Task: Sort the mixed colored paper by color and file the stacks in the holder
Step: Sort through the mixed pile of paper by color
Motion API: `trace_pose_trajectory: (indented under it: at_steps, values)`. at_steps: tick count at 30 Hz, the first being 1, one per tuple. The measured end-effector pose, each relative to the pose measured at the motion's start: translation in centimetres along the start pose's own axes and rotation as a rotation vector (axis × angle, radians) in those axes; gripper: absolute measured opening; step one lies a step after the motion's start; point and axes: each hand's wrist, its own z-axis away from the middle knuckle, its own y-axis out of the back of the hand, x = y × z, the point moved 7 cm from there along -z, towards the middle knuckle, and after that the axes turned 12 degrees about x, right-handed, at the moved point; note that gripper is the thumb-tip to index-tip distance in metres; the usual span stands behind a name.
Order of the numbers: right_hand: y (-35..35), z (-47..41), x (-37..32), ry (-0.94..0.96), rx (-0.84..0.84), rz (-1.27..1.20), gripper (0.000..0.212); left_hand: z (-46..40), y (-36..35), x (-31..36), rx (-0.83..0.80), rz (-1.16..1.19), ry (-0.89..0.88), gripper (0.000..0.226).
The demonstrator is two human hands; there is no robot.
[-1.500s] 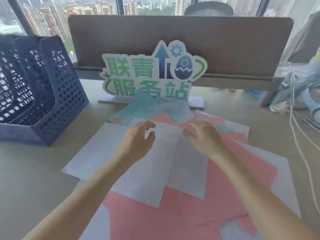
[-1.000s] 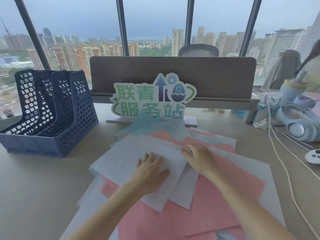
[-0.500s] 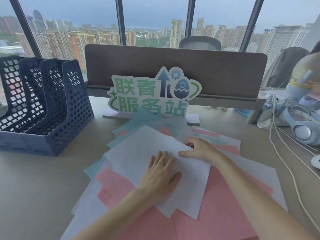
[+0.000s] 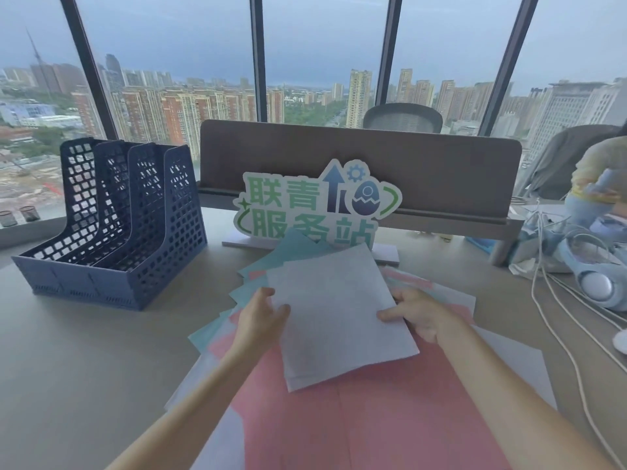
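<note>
hands: left hand (image 4: 259, 317) and right hand (image 4: 419, 315) pinch the white stack (image 4: 336, 313) by its side edges above the mixed paper (image 4: 339, 412) | holder (image 4: 112, 225): forward-left on the counter (image 4: 84, 351), left hand nearer, slots running away from me

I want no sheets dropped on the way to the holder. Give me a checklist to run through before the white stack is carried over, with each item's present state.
1. Left hand grips the left edge of the white paper stack: ok.
2. Right hand grips its right edge: ok.
3. Stack edges squared: not ok, sheets are offset at the top and bottom.
4. Stack is white only: cannot tell, lower sheets are hidden.
5. Slots of the dark blue perforated plastic file holder are free: ok, no paper shows through.
6. Pink paper sheets and teal paper sheets left on the desk: ok.
</note>
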Motion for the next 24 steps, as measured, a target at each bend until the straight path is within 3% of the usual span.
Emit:
trace_pose_trajectory:
  at_steps: [7, 10, 14, 18, 24]
  values:
    - [-2.4, 1.8, 0.5, 0.013, -0.004, 0.043, 0.034, -1.3, 0.1, -0.9, -0.038, 0.015, 0.089, 0.052]
    - [-2.8, 2.0, 0.0, 0.045, 0.05, 0.044, 0.017, -2.2, 0.5, -1.8, -0.01, 0.181, 0.209, 0.052]
    - [-3.2, 2.0, -0.2, 0.085, 0.108, 0.065, 0.017, -2.8, 0.1, -2.9, -0.07, 0.401, 0.332, 0.03]
    - [-3.7, 2.4, -0.4, 0.07, 0.092, -0.031, 0.013, -2.0, 0.8, -2.0, -0.166, 0.378, 0.296, 0.01]
    - [-7.2, 2.7, -1.7, 0.025, 0.025, -0.222, 0.012, -2.4, 3.7, -2.1, -0.153, 0.261, 0.218, 0.023]
